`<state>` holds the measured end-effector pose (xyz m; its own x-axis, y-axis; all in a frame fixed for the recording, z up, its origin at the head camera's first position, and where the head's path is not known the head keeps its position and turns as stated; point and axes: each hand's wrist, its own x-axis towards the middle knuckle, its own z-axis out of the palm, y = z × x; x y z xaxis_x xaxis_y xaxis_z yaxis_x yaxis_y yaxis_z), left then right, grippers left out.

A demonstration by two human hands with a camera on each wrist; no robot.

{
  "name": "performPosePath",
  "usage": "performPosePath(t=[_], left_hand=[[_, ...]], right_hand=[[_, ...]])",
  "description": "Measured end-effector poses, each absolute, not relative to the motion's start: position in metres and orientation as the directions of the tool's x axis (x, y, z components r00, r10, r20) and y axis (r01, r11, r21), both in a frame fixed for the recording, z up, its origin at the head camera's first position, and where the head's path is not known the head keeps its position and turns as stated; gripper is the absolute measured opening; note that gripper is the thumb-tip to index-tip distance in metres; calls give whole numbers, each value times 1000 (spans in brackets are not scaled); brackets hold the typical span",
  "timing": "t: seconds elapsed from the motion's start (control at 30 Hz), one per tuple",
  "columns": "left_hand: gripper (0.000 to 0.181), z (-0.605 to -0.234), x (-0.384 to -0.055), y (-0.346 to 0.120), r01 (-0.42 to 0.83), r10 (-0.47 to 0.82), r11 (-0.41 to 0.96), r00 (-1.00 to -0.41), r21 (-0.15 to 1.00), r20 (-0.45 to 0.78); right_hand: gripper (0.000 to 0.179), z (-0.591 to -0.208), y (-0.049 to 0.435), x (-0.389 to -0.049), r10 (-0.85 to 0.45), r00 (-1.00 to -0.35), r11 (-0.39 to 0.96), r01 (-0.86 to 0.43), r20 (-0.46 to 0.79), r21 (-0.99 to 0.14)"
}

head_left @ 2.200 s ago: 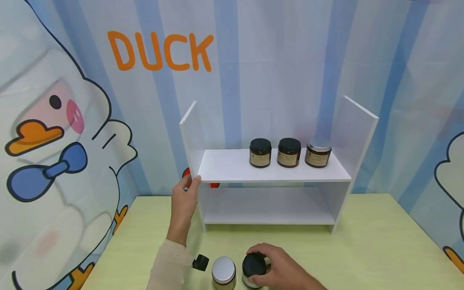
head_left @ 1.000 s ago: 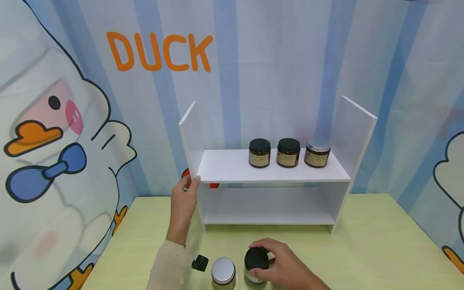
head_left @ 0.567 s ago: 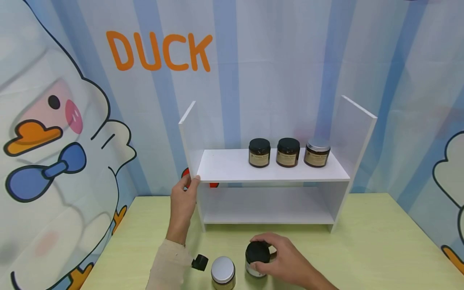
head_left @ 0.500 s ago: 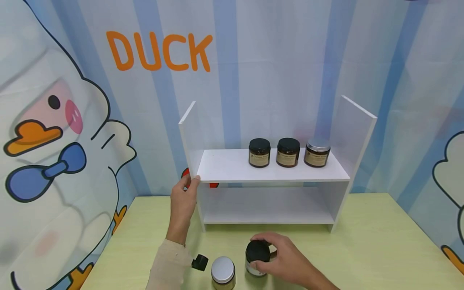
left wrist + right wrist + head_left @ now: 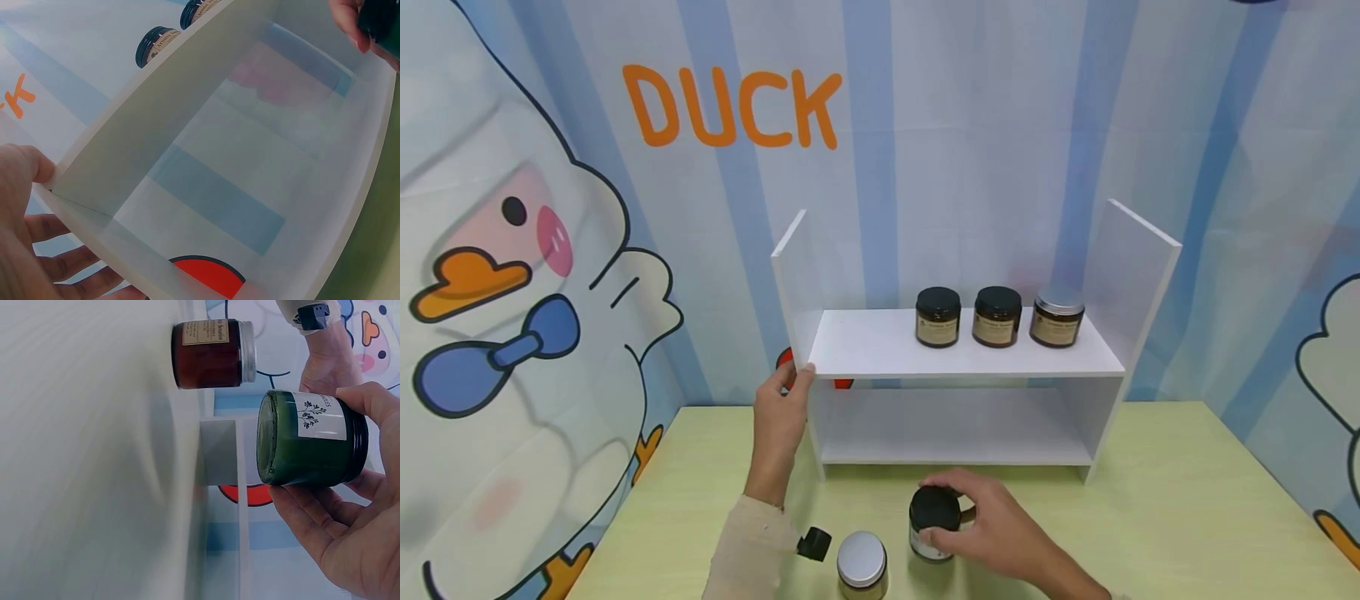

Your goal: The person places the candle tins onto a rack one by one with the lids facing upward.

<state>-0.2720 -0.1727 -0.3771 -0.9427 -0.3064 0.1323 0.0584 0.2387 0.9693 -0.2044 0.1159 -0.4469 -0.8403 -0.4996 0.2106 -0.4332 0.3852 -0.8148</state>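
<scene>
My right hand (image 5: 1000, 525) holds a green glass jar (image 5: 306, 447) with a black lid and a white plant-printed label, fingers and thumb on opposite sides. In the right wrist view the jar's base is lifted off the table. My left hand (image 5: 781, 417) grips the left side panel of a white two-level shelf (image 5: 872, 350); in the left wrist view its thumb is at the shelf edge and its fingers lie outside. Left of the held jar, an amber jar with a silver lid (image 5: 862, 560) stands on the table.
On the upper shelf stand two black-lidded jars, one nearer the middle (image 5: 937, 321) and one beside it (image 5: 997, 321), then a silver-lidded jar (image 5: 1057, 321) near the right panel. A striped duck-print cloth (image 5: 970, 125) hangs behind the pale green table (image 5: 1180, 500).
My right hand has lifted the green jar and carried it forward toward the shelf and slightly right. My left hand stays on the side panel.
</scene>
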Motion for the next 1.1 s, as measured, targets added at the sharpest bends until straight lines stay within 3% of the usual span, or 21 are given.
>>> performPosePath(t=[0.27, 1.1], left_hand=[[59, -377, -271, -173, 48, -309, 243, -943, 969, 124], [58, -378, -273, -174, 59, -303, 244, -944, 968, 133]], right_hand=[[43, -440, 115, -206, -491, -827, 377, -485, 274, -789], [44, -411, 117, -213, -489, -817, 359, -508, 305, -783]])
